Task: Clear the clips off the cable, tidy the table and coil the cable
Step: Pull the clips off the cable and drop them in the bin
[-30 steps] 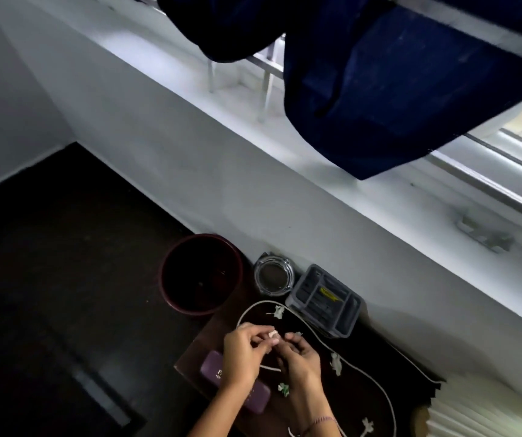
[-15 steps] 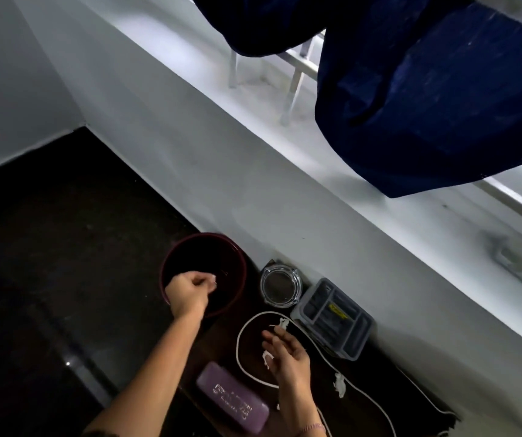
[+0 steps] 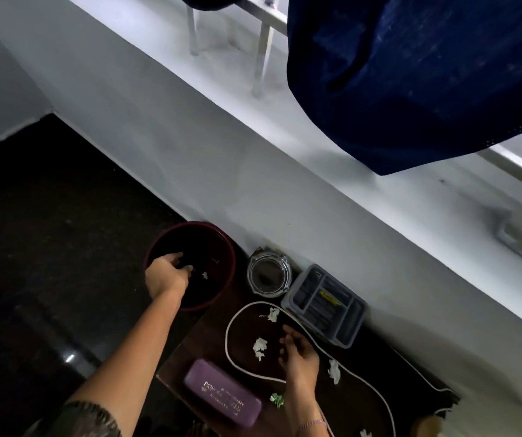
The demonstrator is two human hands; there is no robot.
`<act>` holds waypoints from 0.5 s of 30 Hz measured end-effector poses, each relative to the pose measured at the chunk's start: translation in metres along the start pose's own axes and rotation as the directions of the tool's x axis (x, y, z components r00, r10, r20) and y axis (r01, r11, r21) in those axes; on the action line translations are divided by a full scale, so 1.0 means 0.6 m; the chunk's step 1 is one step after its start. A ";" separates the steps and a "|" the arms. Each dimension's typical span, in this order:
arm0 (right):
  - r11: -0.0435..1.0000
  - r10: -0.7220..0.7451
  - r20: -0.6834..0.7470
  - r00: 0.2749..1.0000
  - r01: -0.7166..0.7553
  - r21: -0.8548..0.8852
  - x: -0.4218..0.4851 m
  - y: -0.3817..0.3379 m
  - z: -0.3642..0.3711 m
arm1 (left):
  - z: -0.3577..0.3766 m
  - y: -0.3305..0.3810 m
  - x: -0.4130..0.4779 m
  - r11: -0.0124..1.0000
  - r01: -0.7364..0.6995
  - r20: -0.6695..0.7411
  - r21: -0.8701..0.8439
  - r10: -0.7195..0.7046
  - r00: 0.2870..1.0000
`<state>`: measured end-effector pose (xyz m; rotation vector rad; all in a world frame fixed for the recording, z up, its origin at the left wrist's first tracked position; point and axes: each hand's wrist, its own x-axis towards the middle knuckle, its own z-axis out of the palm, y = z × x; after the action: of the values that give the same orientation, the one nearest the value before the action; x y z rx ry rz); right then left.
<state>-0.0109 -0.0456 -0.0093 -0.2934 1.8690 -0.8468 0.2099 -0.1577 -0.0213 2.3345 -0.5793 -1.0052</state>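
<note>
A white cable (image 3: 228,335) loops across the dark brown table (image 3: 190,351). Small white clips lie near it: one (image 3: 273,314) at the loop's top, one (image 3: 259,347) inside the loop, one (image 3: 334,370) beside the cable further right. A green-and-white clip (image 3: 276,399) lies by my right wrist. My left hand (image 3: 166,274) hangs over the dark red bucket (image 3: 225,247), fingers apart, and a small white piece (image 3: 204,275) shows just past its fingertips inside the bucket. My right hand (image 3: 297,354) rests on the table inside the loop, fingers loosely curled, holding nothing that I can see.
A glass ashtray (image 3: 267,275) and a grey compartment tray (image 3: 324,304) stand against the white wall. A purple case (image 3: 221,395) lies at the table's front left. The bucket stands on the dark floor left of the table. Dark blue cloth (image 3: 411,74) hangs above.
My left hand carried a white clip from the cable to the bucket and has let it go inside. My right hand lowered onto the table.
</note>
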 end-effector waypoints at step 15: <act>0.359 -0.445 0.286 0.848 0.462 -0.811 0.035 0.036 -0.012 | 0.023 -0.066 -0.082 0.986 0.097 0.078 -0.137 -0.087 0.993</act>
<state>-0.0231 -0.0384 -0.0367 -1.5338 2.0911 -0.1215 0.1753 -0.1037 -0.0278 2.2249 -0.4167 -1.1384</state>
